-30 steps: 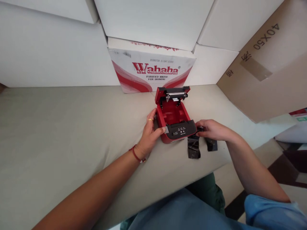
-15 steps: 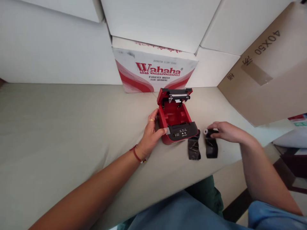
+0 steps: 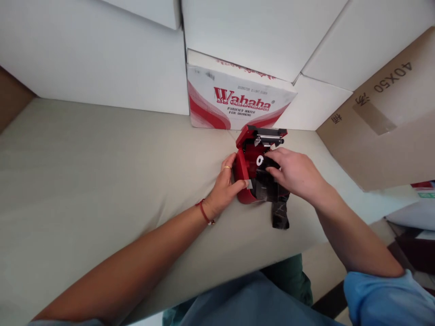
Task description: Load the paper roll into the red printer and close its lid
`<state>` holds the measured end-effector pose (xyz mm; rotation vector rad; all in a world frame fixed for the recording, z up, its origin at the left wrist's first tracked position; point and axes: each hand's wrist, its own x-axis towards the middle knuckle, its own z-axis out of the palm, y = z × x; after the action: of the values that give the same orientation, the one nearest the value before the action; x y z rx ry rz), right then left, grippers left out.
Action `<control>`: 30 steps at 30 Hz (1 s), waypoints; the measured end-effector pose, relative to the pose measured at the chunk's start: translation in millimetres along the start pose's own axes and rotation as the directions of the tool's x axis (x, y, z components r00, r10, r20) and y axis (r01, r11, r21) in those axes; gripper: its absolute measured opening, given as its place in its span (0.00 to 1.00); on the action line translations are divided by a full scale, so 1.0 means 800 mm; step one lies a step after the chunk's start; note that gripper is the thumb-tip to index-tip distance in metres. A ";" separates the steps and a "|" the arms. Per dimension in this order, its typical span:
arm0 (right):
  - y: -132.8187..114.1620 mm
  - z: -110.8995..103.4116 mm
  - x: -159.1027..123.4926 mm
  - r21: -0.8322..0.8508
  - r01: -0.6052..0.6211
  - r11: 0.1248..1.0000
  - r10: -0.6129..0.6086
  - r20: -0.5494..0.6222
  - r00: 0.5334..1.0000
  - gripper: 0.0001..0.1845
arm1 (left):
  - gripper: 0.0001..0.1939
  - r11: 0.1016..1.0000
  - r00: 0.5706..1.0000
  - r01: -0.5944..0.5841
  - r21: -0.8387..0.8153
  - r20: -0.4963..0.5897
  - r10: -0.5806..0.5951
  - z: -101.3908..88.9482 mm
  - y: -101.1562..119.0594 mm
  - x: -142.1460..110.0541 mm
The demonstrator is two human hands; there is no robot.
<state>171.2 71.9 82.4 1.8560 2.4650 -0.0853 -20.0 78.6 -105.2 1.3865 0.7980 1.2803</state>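
Note:
A small red label printer [image 3: 241,167] sits on the pale surface with its lid [image 3: 267,133] raised. My left hand [image 3: 224,188] is closed on its left side, the thumb on the front corner by a grey tab. In my right hand [image 3: 297,170] is a black label roll [image 3: 267,164] with a white core, pinched by fingers and thumb over the printer's bay. The roll's loose black end hangs across the printer's front panel, which is mostly hidden. Another black strip [image 3: 280,215] lies just in front of the printer; its upper part is covered.
A white and red water carton [image 3: 238,102] stands behind the printer, below large white boxes [image 3: 258,31]. At the right leans a brown cardboard box [image 3: 384,108]. The front edge of the covered table [image 3: 118,149] runs close to my body.
My right hand has lifted the black roll off the table and brought it left over the open printer. My left hand keeps its hold. The view has shifted slightly.

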 end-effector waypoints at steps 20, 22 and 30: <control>0.006 0.058 -0.090 0.177 0.396 0.901 -0.298 -0.412 0.861 0.19 | 0.50 0.998 1.000 0.027 -0.056 0.015 -0.026 -0.001 -0.003 0.000; 0.013 0.074 -0.115 0.146 0.401 0.904 -0.312 -0.416 0.854 0.25 | 0.49 0.999 1.000 0.019 -0.045 0.011 -0.018 0.000 -0.003 -0.001; 0.011 0.106 -0.145 0.088 0.385 0.919 -0.301 -0.473 0.828 0.37 | 0.37 0.887 0.941 -0.272 0.373 -0.089 0.326 0.004 0.036 -0.023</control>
<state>212.8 -43.2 6.5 1.6037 3.1994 0.1318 -25.4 53.5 -82.3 1.7733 0.9813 1.5476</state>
